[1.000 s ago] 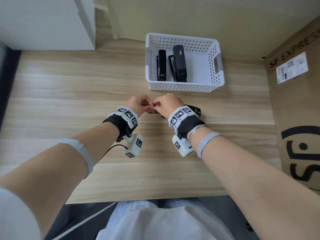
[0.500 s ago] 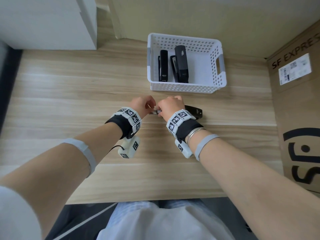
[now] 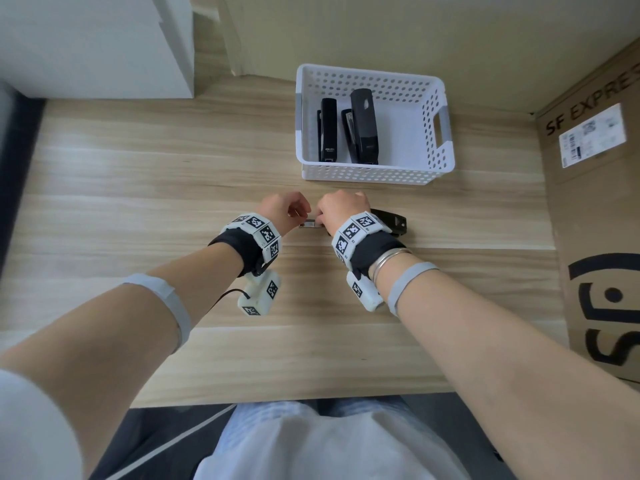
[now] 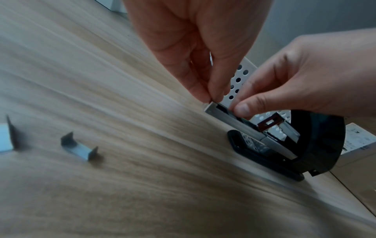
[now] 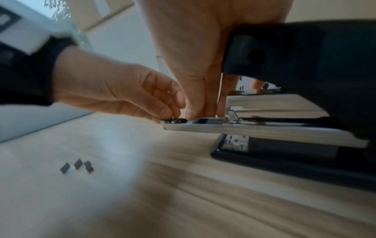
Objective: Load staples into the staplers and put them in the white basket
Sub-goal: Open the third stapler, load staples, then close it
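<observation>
A black stapler [image 3: 391, 221] lies opened on the wooden table, its cover [image 5: 295, 56] swung up and its metal magazine [image 5: 244, 128] bared above the base [image 4: 264, 154]. My left hand [image 4: 212, 99] pinches a small piece, apparently staples, with thumb and forefinger at the magazine's front tip [image 3: 309, 224]. My right hand [image 4: 240, 109] grips the stapler, its thumb on the open channel and its fingers [image 5: 203, 104] behind the magazine. The white basket [image 3: 429, 98] stands beyond, with two black staplers [image 3: 328, 129] [image 3: 363, 126] lying in it.
A few loose staple pieces [image 4: 80, 148] [image 5: 77, 165] lie on the table left of the stapler. A large cardboard box [image 3: 595, 202] walls off the right side. A white cabinet [image 3: 97, 43] stands at the back left.
My hands have drawn slightly apart, so the magazine's metal tip shows between them. The stapler and basket stay put.
</observation>
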Tool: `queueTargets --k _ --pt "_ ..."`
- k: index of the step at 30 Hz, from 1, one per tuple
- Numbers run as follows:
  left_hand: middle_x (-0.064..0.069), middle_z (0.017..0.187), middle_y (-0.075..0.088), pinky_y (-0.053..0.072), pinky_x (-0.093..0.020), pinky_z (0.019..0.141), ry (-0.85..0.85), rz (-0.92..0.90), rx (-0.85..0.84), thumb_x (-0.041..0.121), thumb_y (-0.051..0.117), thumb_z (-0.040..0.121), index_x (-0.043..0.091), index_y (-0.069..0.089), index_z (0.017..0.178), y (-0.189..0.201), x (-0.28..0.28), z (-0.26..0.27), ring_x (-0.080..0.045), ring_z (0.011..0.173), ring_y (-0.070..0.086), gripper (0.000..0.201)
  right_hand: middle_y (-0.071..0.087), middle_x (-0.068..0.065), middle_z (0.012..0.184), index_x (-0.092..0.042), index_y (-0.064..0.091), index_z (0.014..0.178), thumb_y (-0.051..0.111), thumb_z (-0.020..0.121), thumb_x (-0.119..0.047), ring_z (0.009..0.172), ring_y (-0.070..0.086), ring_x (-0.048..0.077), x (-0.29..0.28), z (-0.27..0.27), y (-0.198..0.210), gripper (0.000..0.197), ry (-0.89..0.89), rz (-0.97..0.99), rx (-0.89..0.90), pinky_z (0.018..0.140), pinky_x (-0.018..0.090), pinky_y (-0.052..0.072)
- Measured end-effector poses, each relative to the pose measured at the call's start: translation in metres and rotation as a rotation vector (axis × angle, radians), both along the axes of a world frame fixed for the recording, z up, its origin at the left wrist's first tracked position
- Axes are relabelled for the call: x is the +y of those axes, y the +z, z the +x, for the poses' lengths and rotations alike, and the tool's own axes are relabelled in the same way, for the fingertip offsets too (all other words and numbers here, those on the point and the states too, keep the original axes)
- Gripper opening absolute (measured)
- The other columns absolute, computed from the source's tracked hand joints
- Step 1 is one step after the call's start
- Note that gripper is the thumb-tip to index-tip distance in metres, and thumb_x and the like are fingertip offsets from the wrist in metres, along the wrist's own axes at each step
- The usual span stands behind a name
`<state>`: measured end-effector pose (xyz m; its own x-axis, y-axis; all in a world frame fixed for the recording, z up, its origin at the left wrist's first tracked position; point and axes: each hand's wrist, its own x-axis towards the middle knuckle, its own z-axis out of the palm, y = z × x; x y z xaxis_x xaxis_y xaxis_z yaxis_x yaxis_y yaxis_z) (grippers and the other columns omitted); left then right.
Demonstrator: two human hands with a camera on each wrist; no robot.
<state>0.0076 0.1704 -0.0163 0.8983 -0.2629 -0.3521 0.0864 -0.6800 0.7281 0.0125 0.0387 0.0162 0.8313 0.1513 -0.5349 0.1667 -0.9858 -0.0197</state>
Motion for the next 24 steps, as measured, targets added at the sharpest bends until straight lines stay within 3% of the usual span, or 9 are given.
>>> queueTargets --k 4,6,9,12,16,24 --pt "-0.016 0.103 0.070 0.047 -0.027 0.080 -0.036 0.043 0.009 -0.003 0.058 0.080 0.003 0.063 0.100 0.005 0.004 -0.001 -0.018 0.080 0.057 0.021 0.067 0.001 0.111 -0.023 0.067 0.109 0.056 0.093 -0.024 0.109 0.060 0.023 0.001 0.000 0.001 0.019 -0.016 -0.024 0.006 0.096 0.036 0.036" --pt "-0.012 0.110 0.067 0.043 -0.024 0.076 -0.061 0.145 0.011 -0.002 0.055 0.082 0.005 0.062 0.105 0.008 0.009 -0.003 -0.017 0.080 0.053 0.025 0.066 0.001 0.112 -0.022 0.067 0.108 0.056 0.091 -0.015 0.108 0.059 0.023 -0.001 0.001 0.004 0.022 -0.044 -0.030 0.031 0.098 0.038 0.035" --pt "-0.010 0.117 0.059 0.045 -0.029 0.080 -0.144 0.335 0.061 -0.006 0.048 0.081 0.011 0.059 0.111 0.011 0.025 -0.007 -0.022 0.089 0.054 0.036 0.066 0.000 0.110 -0.021 0.067 0.106 0.056 0.088 -0.012 0.107 0.058 0.023 -0.003 0.003 0.007 0.023 -0.074 -0.039 0.043 0.096 0.040 0.035" --pt "-0.013 0.120 0.052 0.048 -0.032 0.084 -0.214 0.474 0.152 0.001 0.058 0.079 0.014 0.057 0.115 0.007 0.041 -0.017 -0.031 0.103 0.056 0.038 0.066 0.000 0.110 -0.024 0.068 0.106 0.059 0.088 -0.017 0.107 0.058 0.023 0.000 0.002 0.007 0.021 -0.097 -0.031 0.034 0.094 0.039 0.035" --pt "-0.014 0.124 0.047 0.048 -0.039 0.092 -0.293 0.565 0.229 0.016 0.072 0.074 0.015 0.049 0.125 0.000 0.052 -0.027 -0.035 0.108 0.055 0.056 0.065 -0.001 0.110 -0.026 0.068 0.105 0.059 0.088 -0.020 0.109 0.057 0.022 0.004 -0.002 0.004 0.020 -0.090 -0.014 -0.019 0.093 0.039 0.035" --pt "-0.011 0.109 0.046 0.052 -0.039 0.079 -0.296 0.584 0.192 -0.001 0.059 0.073 0.016 0.047 0.118 -0.012 0.052 -0.039 -0.037 0.091 0.059 0.049 0.065 0.001 0.112 -0.024 0.068 0.105 0.052 0.090 -0.015 0.114 0.054 0.024 -0.006 -0.011 -0.002 0.023 -0.065 0.030 -0.062 0.095 0.039 0.037"
